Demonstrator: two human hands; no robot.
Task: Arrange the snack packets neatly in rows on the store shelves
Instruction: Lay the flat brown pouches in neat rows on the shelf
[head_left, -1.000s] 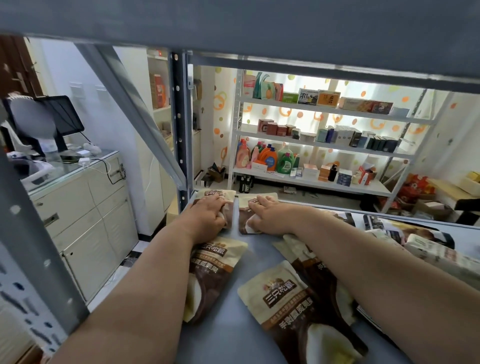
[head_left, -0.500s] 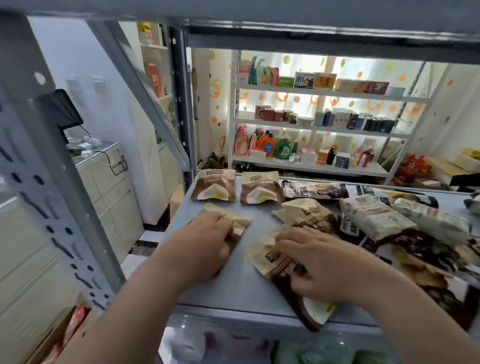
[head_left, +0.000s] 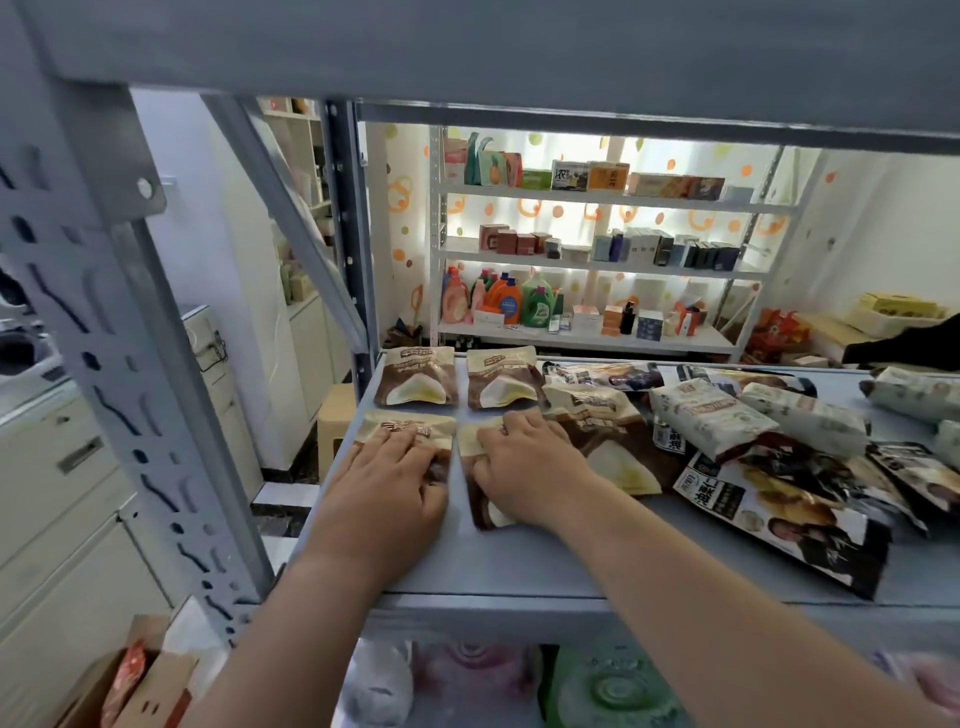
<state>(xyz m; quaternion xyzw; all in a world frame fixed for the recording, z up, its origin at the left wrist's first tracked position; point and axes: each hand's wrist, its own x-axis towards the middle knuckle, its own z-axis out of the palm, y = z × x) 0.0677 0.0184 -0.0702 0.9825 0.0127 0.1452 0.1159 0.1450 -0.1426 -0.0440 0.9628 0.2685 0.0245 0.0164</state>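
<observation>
Two brown-and-cream snack packets (head_left: 417, 376) (head_left: 500, 379) lie side by side at the back left of the grey shelf (head_left: 519, 566). In front of them lie two more of the same kind. My left hand (head_left: 392, 478) rests flat on the left front packet (head_left: 387, 423), fingers straight. My right hand (head_left: 524, 467) presses on the right front packet (head_left: 480, 512) and covers most of it. Another such packet (head_left: 608, 436) lies askew just right of my right hand.
A loose pile of white packets (head_left: 711, 415) and dark packets (head_left: 779, 514) covers the shelf's right half. A grey perforated upright (head_left: 130, 395) stands at the left, the upper shelf close overhead. A stocked white shelf unit (head_left: 587, 260) stands behind. A cardboard box (head_left: 140, 680) sits below left.
Both hands drew back from the two rear packets, took two more packets nearer the front, and slid them into a second row right behind the first.
</observation>
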